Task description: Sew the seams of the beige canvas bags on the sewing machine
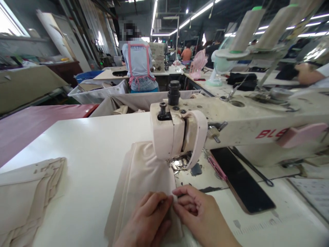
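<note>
A beige fabric piece (pixel 144 175) lies folded on the white sewing table, its far right part reaching under the presser foot (pixel 178 164) of a sewing machine (pixel 167 132). On its right edge, just in front of the foot, both hands meet. My left hand (pixel 150 218) is closed, thumb and forefinger pinching the cloth by the edge. My right hand (pixel 191 206) pinches the same edge from the right, its other fingers curled in. The two sets of fingertips nearly touch. The needle is hidden behind the machine head.
A stack of beige cut pieces (pixel 28 195) lies at the left. Right of the foot are a black phone (pixel 241 181), pink-handled thread snips (pixel 217 166) and a dark metal tool (pixel 253 166). Thread cones (pixel 248 29) stand above. A seated person (pixel 140 65) is ahead, beyond a fabric bin (pixel 144 99).
</note>
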